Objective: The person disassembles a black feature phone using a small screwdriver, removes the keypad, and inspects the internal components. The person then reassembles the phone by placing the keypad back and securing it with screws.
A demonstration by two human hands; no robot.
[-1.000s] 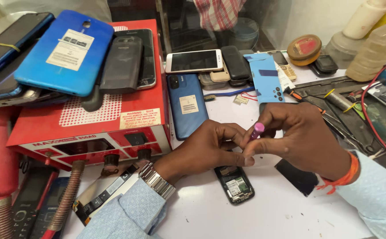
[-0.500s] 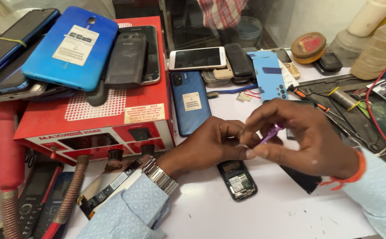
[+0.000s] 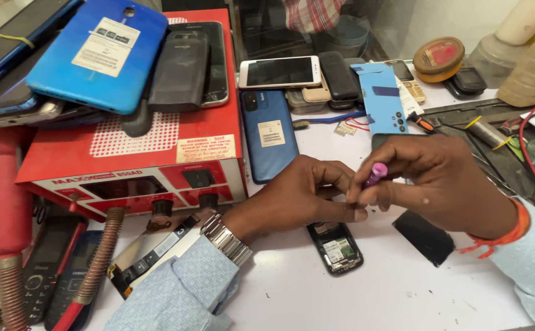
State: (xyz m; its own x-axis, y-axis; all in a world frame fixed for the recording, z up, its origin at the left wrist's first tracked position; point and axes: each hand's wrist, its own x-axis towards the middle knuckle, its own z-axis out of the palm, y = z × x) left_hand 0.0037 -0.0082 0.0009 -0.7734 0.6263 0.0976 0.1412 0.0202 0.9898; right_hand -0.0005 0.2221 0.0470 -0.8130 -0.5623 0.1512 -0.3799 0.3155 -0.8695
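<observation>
My right hand (image 3: 439, 184) grips a small tool with a pink-purple handle (image 3: 376, 174), its tip pointing down between both hands. My left hand (image 3: 298, 196), with a metal watch (image 3: 224, 238) at the wrist, pinches something small right at the tool's tip; what it is stays hidden by the fingers. Just below the hands an opened small black phone (image 3: 336, 246) lies on the white table (image 3: 365, 294), its inner board showing. A flat black cover piece (image 3: 424, 236) lies beside it under my right wrist.
A red repair station box (image 3: 132, 159) stands at left with several phones stacked on top, including a blue one (image 3: 99, 52). More phones lie behind the hands: a dark blue one (image 3: 270, 133), a white one (image 3: 279, 72), a light blue one (image 3: 382, 101). Tools and bottles crowd the right.
The hands have stayed together over the opened phone; the pink-handled tool has tilted and shifted slightly in my right fingers, and the view has moved a little.
</observation>
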